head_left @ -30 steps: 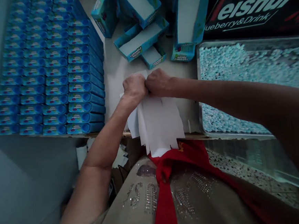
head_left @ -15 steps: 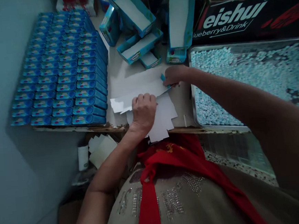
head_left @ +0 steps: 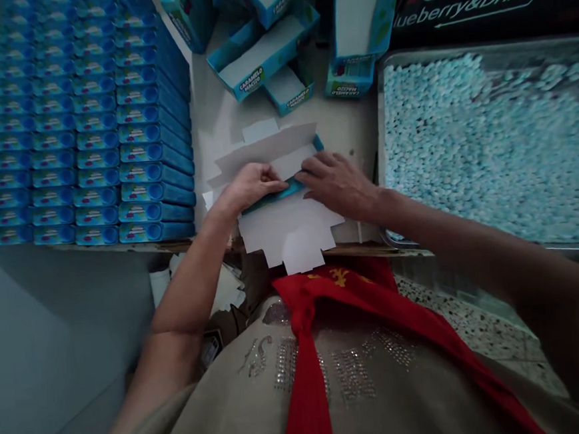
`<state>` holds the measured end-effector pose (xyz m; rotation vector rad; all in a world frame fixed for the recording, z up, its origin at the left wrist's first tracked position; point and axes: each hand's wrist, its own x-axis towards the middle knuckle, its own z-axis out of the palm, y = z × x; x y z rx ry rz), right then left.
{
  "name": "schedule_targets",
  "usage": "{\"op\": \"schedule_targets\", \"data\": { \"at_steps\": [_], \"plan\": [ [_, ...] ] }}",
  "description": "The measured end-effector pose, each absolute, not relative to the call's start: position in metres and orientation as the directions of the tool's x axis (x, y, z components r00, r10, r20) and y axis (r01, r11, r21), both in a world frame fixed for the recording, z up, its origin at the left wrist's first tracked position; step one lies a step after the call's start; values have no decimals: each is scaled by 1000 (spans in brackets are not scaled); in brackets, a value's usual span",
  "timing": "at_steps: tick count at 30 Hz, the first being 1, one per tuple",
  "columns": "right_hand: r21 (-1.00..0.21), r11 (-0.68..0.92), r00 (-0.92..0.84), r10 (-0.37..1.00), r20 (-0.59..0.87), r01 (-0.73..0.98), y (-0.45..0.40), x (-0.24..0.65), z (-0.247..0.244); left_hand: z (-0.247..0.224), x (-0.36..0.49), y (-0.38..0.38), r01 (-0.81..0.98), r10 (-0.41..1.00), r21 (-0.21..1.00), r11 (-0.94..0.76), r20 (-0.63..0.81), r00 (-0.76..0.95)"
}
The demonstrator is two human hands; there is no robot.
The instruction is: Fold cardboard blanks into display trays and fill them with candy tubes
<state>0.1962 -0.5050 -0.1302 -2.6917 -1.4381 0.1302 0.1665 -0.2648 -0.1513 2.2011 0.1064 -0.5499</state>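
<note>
Between my hands is a partly folded carton (head_left: 292, 155), white inside and blue outside, its far wall and side flaps raised. My left hand (head_left: 253, 188) pinches the near blue wall at its left part. The fingers of my right hand (head_left: 339, 183) are bent over the same wall near the right end, gripping it. Under the carton and toward me lies a flat white box blank (head_left: 293, 227), its notched flaps sticking out past the table edge.
Blue boxes (head_left: 87, 139) stand stacked in columns at left. Open blue cartons (head_left: 261, 52) lie piled at the back. A metal tray (head_left: 385, 169) of small pale-blue pieces sits at right, before a black cardboard box (head_left: 478, 11). The wooden table edge (head_left: 362, 251) is close to my body.
The carton's far wall now stands up and its near wall is folded upward. My left hand has moved left and up, my right hand slightly down. The view has shifted closer.
</note>
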Motion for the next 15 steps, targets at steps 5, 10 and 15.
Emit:
{"op": "schedule_targets", "data": {
  "at_steps": [5, 10, 15],
  "plan": [
    [-44, -496, 490, 867, -93, 867, -498, 192, -163, -159, 106, -295, 62, 89, 439, -896, 42, 995],
    [-8, -507, 503, 856, -121, 862, -494, 191, -156, -174, 83, -319, 92, 94, 155, -984, 9, 995],
    [-54, -574, 542, 797, -267, 817, -481, 192, -150, -176, 98, -307, 55, 48, 106, -993, -69, 996]
  ]
}}
